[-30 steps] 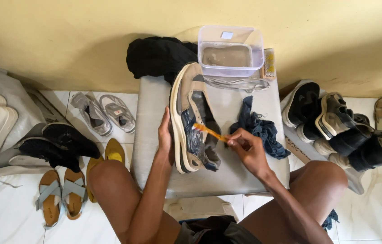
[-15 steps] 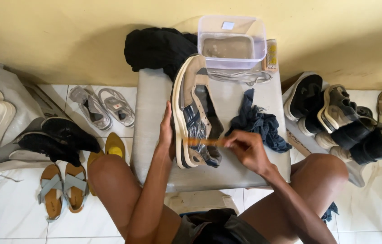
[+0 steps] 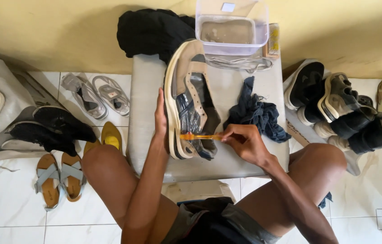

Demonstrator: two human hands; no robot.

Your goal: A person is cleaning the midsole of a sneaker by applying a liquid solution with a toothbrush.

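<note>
1. Sneaker (image 3: 190,101), beige with dark panels, lies on its side on the grey padded stool (image 3: 143,113) between your knees, toe toward the wall.
2. Your left hand (image 3: 160,115) lies flat against the sole's outer edge, fingers extended, steadying it.
3. Your right hand (image 3: 243,141) sits just right of the shoe's heel end, fingers pinched around an orange brush handle (image 3: 200,136) that reaches across the shoe's side.
4. A crumpled dark blue cloth (image 3: 256,113) lies just beyond your right hand.
5. A clear plastic tub (image 3: 231,29) of murky water stands at the stool's far edge, beside a black bundle (image 3: 152,29).
6. Other shoes and sandals (image 3: 60,176) line the tiled floor on both sides.
</note>
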